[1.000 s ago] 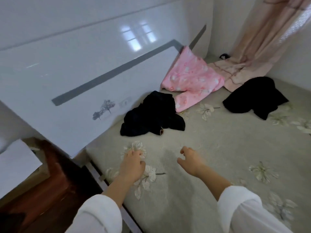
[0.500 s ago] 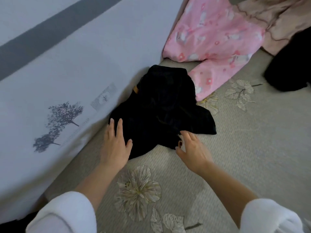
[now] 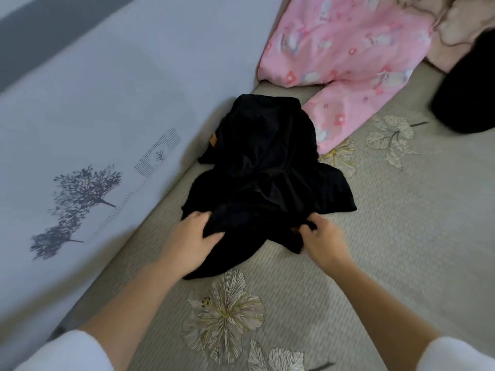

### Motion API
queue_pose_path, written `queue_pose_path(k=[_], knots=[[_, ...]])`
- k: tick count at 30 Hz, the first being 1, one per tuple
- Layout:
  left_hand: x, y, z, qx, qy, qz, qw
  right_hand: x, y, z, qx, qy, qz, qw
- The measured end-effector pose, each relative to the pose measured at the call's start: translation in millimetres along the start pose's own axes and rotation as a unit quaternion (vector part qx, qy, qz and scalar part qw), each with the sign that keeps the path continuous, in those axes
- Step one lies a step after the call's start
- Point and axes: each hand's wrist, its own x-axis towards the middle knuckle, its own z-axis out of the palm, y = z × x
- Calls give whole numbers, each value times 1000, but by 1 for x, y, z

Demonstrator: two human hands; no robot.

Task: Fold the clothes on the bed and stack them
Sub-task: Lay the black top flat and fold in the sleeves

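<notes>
A crumpled black garment [image 3: 267, 167] lies on the grey flowered bed cover [image 3: 388, 236], close to the white headboard. My left hand [image 3: 192, 242] grips its near left edge, fingers closed on the cloth. At the near right edge, my right hand [image 3: 321, 239] pinches a fold of the same garment. A pink patterned garment [image 3: 345, 49] lies behind it, touching its far side. Another black garment [image 3: 466, 87] sits at the right edge, partly cut off.
The white headboard [image 3: 107, 116] with a tree print runs along the left. Beige cloth [image 3: 455, 25] is bunched at the top right, behind the pink garment. Bare bed cover with flower prints spreads to the right and toward me.
Both hands have moved forward from the bed cover onto the black garment and closed on its near edge. The view has come closer to it.
</notes>
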Motion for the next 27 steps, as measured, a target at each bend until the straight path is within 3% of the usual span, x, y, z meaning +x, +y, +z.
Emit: queue_pose_path(k=[3,6,8,10,12,15,17,19,22,25,27], knots=[[-48,17,19,3,-35,37,999,-42,41,-22,-219,-54,-10,974],[-87,41,37,8,-112,54,992,-76,70,-40,-246,-84,29,965],[-107,62,45,-23,-158,55,986,-90,79,-55,-167,-55,71,982],[-123,86,48,-71,-183,52,979,-105,84,-74,-1,-1,132,991],[-140,112,46,-105,-171,44,979,-126,92,-98,143,37,177,973],[-174,153,41,-121,-156,55,979,-170,115,-137,239,63,177,953],[-203,183,43,-142,-197,52,969,-203,135,-162,296,81,180,935],[-230,212,52,-169,-279,45,944,-229,157,-184,373,98,205,900],[-262,253,69,-233,-451,20,861,-253,185,-213,444,114,241,856],[-276,269,93,-238,-576,-26,782,-268,206,-228,336,81,227,910],[-279,261,109,-185,-605,-47,773,-275,214,-227,249,2,212,945]])
